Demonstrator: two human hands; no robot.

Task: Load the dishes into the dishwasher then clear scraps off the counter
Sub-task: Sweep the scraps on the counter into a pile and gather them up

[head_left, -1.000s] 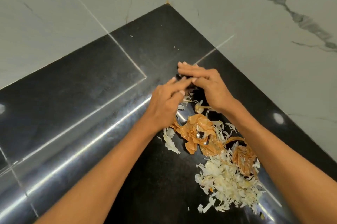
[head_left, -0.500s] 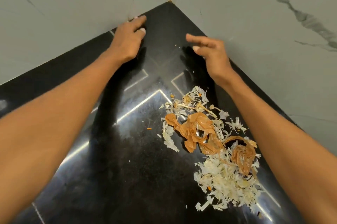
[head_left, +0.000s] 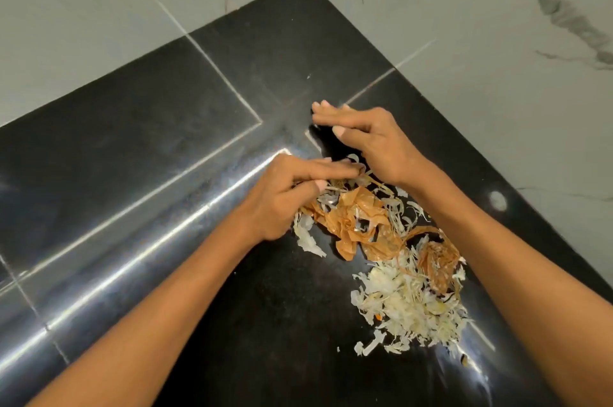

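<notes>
Both hands are down on the black counter (head_left: 139, 148), working at the far end of a heap of scraps (head_left: 391, 260) that lies in the corner where the two pale marbled walls (head_left: 497, 51) meet. The left hand (head_left: 292, 194) lies low over the near-left edge of the heap, its fingers stretched forward and only slightly bent, with the fingertips in among the pale strips at the top of the pile; the thumb is tucked under close to the forefinger, and whether it pinches any strip there I cannot tell. The right hand (head_left: 368, 141) is set just beyond the heap, on its edge, fingers held together and nearly straight, pointing left like a wall behind the scraps; its fingertips are a little blurred, and it has hold of nothing that shows. The two hands are close together, the left fingertips just beside the heel of the right. The heap itself runs from between the hands toward the lower right: crumpled brown papery skins (head_left: 358, 224) sit in the middle, a second smaller brown clump (head_left: 438, 260) lies nearer the right forearm, and a mound of white shredded bits (head_left: 408, 310) spreads out at the near end, with a few loose flakes scattered around it. The glossy counter carries bright streaks of reflected light along its left side.
</notes>
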